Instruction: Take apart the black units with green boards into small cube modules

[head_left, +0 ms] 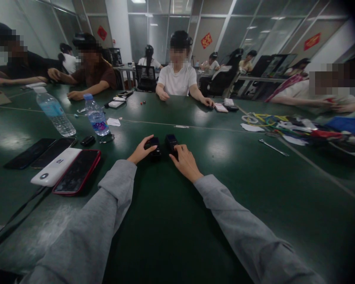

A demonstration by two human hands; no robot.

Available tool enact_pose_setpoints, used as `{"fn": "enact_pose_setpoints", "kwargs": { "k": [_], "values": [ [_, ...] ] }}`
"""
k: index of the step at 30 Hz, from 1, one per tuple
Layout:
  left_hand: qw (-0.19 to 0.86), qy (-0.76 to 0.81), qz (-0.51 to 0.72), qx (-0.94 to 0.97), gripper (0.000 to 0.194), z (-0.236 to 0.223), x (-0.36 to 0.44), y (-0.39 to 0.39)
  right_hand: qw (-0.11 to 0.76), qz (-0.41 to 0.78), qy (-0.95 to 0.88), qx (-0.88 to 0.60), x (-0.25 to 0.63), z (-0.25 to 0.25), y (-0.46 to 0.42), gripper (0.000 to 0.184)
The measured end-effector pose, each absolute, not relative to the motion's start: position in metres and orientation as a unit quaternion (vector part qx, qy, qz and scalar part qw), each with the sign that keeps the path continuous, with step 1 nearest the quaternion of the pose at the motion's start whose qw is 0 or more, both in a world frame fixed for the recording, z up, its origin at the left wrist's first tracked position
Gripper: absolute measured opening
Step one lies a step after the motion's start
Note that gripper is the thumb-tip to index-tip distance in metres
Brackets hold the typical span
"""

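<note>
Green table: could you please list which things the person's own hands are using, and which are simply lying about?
In use:
- left black device, in the left hand
- right black device, in the right hand

Lying about:
- blue-capped bottle
- white-capped bottle
- red-cased phone
- metal tool
- cables

Handheld devices (171,139) look like smooth plastic — sleeves (87,221) matt cloth — tabletop (177,232) smooth, glossy.
</note>
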State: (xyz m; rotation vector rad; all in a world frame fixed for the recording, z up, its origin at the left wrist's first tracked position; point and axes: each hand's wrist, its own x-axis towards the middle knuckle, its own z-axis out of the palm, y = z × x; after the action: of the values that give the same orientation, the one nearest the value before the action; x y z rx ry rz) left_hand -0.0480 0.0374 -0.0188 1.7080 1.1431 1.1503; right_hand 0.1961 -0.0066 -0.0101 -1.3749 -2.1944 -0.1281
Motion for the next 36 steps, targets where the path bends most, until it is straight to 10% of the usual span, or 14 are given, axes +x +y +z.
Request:
{"fn": "enact_pose_setpoints", "kwargs": {
  "k": [36],
  "values": [
    [0.385, 0.456, 0.440, 0.671, 0.071, -0.0105, -0.0439, 0.0310, 0.234, -0.091, -0.805, -0.538, 0.1942, -0.0062, -0.0093, 0.025]
  ]
}}
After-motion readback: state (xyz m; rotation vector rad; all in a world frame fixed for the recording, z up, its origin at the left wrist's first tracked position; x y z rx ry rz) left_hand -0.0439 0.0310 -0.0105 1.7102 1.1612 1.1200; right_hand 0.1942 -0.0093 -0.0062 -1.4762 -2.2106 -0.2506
